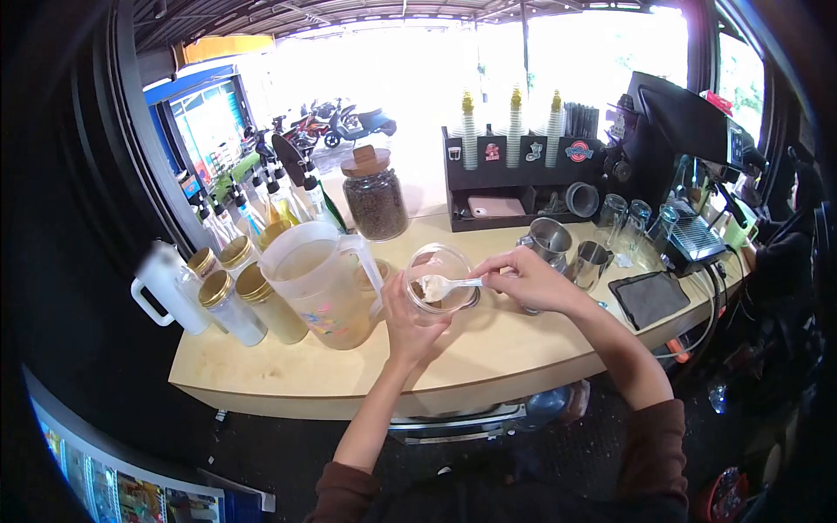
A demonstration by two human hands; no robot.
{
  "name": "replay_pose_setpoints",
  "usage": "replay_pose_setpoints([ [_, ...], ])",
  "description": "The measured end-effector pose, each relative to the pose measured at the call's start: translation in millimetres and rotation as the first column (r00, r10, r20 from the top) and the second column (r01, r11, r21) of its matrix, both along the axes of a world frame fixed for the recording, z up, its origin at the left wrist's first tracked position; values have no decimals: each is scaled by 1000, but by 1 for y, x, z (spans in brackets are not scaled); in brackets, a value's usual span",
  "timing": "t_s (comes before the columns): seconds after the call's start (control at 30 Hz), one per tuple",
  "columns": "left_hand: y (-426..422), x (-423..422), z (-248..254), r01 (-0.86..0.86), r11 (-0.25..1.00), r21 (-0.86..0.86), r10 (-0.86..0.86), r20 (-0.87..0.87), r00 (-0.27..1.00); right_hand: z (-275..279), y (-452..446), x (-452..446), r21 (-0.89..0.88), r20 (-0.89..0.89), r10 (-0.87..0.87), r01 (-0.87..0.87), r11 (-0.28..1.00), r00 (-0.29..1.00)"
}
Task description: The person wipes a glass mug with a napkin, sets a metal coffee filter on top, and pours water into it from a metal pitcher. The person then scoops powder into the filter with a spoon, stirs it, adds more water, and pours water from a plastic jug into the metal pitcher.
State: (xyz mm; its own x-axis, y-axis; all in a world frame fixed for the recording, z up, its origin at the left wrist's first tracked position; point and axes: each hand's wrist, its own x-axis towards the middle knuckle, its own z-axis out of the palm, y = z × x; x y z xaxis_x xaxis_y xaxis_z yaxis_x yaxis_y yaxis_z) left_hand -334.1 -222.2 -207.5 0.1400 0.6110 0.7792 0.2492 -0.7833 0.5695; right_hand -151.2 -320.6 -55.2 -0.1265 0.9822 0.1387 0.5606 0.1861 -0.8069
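Observation:
My left hand [411, 327] is wrapped round a clear cup [440, 257], which it holds tilted over the counter so that its mouth faces me. My right hand [530, 279] pinches the handle of a pale spoon [466, 282]. The spoon's bowl is inside the cup's mouth and bears a lump of whitish-beige stuff. Some brownish matter shows deeper in the cup, too small to name. Close to my left hand stands a large translucent plastic pitcher [318, 288] with a pale brownish tint. Behind my right hand is a steel milk jug [549, 237].
Gold-lidded jars [283, 315] and syrup bottles [279, 205] crowd the left. A jar of coffee beans [375, 205] stands at the back, left of a black cup rack [523, 187] with a phone [497, 207]. Rightward are glasses [614, 212], a dark mat [649, 301] and an espresso machine [684, 131].

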Motion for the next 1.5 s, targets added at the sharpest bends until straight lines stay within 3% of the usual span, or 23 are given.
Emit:
replay_pose_setpoints([
  [0.27, -8, 13, 11, -47, 999, 20, 48, -21, 999, 2, 10, 26, 61, -9, 141, -140, 988, 990],
  [0.47, -17, 28, 18, -61, 998, -31, 62, 47, 997, -2, 34, 62, 164, -120, 272, -251, 954, 955],
  [0.53, -23, 32, 21, -109, 993, -33, 110, 36, 993, 23, 20, 67, -13, -155, 179, -183, 983, 972],
  [0.83, -30, 51, 15, -127, 966, -225, 156, 117, 981, 21, 16, 156, 97, -115, 196, -185, 978, 974],
  [0.97, -21, 55, 3, -257, 944, -205, 280, 89, 956, 27, 0, 196, 75, -10, 22, -21, 997, 1000],
  [1.03, -13, 55, -4, -223, 949, -224, 256, 131, 958, 19, -2, 213, 162, -36, -17, 23, 987, 999],
  [1.1, -9, 57, -10, -109, 967, -228, 173, 280, 944, 7, -1, 224, 178, -51, -32, 41, 983, 998],
  [1.23, -4, 62, -25, -59, 979, -197, 134, 389, 911, -6, -4, 228, 280, 27, -60, 50, 959, 998],
  [1.3, -3, 63, -29, -26, 978, -207, 112, 418, 902, -10, -4, 228, 285, 105, -79, 46, 958, 991],
  [1.33, -2, 64, -30, 3, 978, -209, 93, 450, 888, -15, -2, 229, 352, 69, -60, 32, 935, 996],
  [1.47, -1, 63, -32, -12, 978, -209, 106, 446, 889, -14, -1, 227, 309, 32, -62, 49, 950, 998],
  [1.5, -1, 63, -32, -7, 977, -213, 105, 450, 887, -17, 1, 227, 365, 39, -66, 47, 930, 997],
])
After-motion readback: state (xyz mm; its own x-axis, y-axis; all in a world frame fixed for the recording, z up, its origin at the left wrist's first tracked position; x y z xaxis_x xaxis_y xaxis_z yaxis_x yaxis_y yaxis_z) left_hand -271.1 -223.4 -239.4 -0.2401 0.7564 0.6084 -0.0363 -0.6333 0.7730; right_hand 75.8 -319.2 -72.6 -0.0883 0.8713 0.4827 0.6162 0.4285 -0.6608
